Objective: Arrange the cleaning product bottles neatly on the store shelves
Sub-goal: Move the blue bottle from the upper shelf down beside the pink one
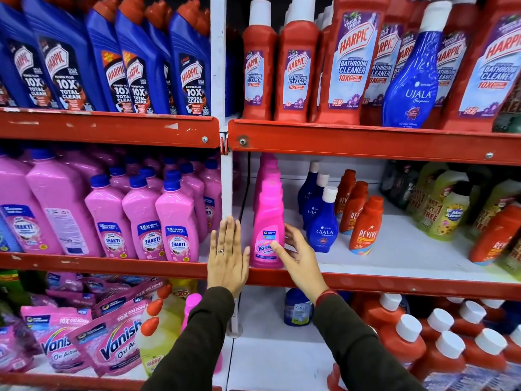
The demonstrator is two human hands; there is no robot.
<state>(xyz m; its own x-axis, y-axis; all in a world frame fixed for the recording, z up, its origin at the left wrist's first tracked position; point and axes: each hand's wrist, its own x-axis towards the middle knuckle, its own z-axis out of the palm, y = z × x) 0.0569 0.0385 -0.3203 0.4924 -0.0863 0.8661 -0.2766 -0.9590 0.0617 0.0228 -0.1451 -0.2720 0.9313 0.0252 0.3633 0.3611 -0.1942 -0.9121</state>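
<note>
I have the front pink Vanish bottle (267,230) standing upright at the front left corner of the middle shelf (394,249), just right of the white upright post (225,176), with more pink bottles lined up behind it. My left hand (227,258) is flat, fingers (229,235) straight and together, palm toward the post and front edge, just beside the bottle's left side; I cannot tell whether it touches. My right hand (298,258) is spread, fingers apart, thumb lying on the label and the rest curling round the bottle's right side, not clamped.

I judge the step to be squaring this bottle into its row. To do it well I would press lightly low on the body from both sides, turn the label to face out, and keep the base just inside the red front rail (366,283) so it cannot tip off.

Room: the post blocks any shift left. To the right there is bare white shelf before the blue Ujala bottles (321,221) and the red Revive bottles (363,227), which stand near; my right knuckles could knock the front Ujala if I swing wide.
</note>
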